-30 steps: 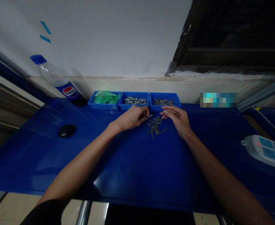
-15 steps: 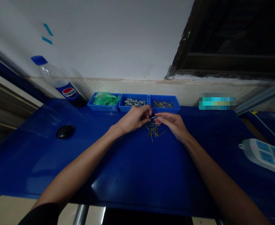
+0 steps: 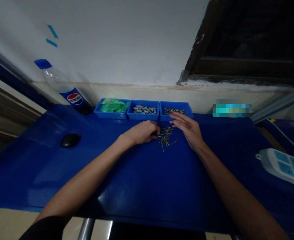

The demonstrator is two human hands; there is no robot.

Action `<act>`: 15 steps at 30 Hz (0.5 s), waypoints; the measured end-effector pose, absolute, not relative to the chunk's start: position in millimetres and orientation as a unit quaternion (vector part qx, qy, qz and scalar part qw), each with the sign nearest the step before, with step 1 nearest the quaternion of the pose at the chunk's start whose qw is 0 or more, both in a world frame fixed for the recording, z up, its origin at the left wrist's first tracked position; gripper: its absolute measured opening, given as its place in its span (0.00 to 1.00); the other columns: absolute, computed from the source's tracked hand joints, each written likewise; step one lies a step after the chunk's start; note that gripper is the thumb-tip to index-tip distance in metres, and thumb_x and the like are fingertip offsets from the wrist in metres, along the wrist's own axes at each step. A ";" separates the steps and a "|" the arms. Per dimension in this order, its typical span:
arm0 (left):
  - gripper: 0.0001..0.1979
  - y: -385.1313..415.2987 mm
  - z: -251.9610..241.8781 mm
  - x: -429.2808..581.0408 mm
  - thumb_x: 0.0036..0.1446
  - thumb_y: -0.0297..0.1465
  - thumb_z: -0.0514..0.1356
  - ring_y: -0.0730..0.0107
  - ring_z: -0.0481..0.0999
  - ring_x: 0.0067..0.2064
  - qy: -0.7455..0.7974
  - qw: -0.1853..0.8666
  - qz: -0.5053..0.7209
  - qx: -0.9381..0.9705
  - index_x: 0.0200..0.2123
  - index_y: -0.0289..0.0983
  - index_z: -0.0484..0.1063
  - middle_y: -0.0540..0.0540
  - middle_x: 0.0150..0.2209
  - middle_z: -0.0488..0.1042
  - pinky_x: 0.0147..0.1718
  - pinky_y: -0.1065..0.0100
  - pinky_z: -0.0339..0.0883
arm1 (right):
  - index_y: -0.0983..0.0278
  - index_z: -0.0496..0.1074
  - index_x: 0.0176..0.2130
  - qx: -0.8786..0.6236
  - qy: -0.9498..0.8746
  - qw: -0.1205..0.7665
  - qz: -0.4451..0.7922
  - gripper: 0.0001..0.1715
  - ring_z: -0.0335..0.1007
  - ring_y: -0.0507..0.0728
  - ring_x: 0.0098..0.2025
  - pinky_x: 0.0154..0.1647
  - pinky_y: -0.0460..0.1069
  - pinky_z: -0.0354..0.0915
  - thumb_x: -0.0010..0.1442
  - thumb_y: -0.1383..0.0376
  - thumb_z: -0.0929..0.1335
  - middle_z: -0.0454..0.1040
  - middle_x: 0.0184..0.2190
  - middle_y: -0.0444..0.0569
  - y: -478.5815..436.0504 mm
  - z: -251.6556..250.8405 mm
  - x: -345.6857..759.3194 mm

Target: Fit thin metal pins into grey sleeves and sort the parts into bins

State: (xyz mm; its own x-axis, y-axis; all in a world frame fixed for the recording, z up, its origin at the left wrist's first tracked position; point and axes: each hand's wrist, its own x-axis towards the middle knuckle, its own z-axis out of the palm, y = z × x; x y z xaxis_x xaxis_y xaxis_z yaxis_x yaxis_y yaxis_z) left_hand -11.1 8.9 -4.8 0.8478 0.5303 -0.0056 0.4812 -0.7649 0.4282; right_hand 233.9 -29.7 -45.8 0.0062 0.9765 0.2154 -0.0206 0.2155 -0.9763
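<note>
A loose pile of thin metal pins (image 3: 165, 137) lies on the blue table (image 3: 147, 180) between my hands. My left hand (image 3: 143, 132) rests on the table at the pile's left edge, fingers curled, fingertips pinched at the pins; what they hold is too small to see. My right hand (image 3: 187, 128) hovers just right of the pile, fingers together and slightly bent, nothing visible in them. Behind stand three blue bins: one with green bags (image 3: 112, 107), one with grey cylinders (image 3: 143, 109), one with more pins (image 3: 175, 110).
A cola bottle (image 3: 61, 87) leans against the wall at the back left. A black mouse (image 3: 70, 140) lies to the left. A white power strip (image 3: 283, 163) sits at the right edge. The table's front edge runs along the bottom.
My hands had met above the pile half a second ago; they have since parted. The left dropped to the pile's left edge and the right drew back to the right.
</note>
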 end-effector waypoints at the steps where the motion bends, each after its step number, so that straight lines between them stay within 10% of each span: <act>1: 0.09 8.3 -4.2 -10.5 0.60 0.18 0.64 0.65 0.80 0.42 0.272 0.209 0.054 0.938 0.42 0.33 0.80 0.43 0.42 0.80 0.43 0.67 0.70 | 0.53 0.82 0.56 -0.440 -0.548 0.557 0.444 0.24 0.83 0.66 0.51 0.58 0.66 0.75 0.60 0.61 0.76 0.84 0.54 0.51 -29.7 -46.4 233.5; 15: 0.07 8.9 -1.9 -12.9 0.68 0.22 0.56 0.71 0.73 0.30 0.307 0.198 0.119 0.923 0.40 0.34 0.74 0.47 0.31 0.76 0.32 0.68 0.61 | 0.57 0.83 0.50 -0.453 -0.540 0.558 0.437 0.17 0.83 0.60 0.41 0.43 0.58 0.75 0.60 0.60 0.76 0.86 0.45 0.51 -30.8 -44.3 231.8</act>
State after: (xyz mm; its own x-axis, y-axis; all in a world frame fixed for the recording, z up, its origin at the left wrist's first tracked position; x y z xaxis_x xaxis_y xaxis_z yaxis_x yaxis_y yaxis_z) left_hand -12.9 8.9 -1.9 0.7834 0.6139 0.0976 0.5196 -0.7329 0.4392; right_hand 231.8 -30.8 -44.3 0.0342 0.9778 0.2066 0.0021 0.2067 -0.9784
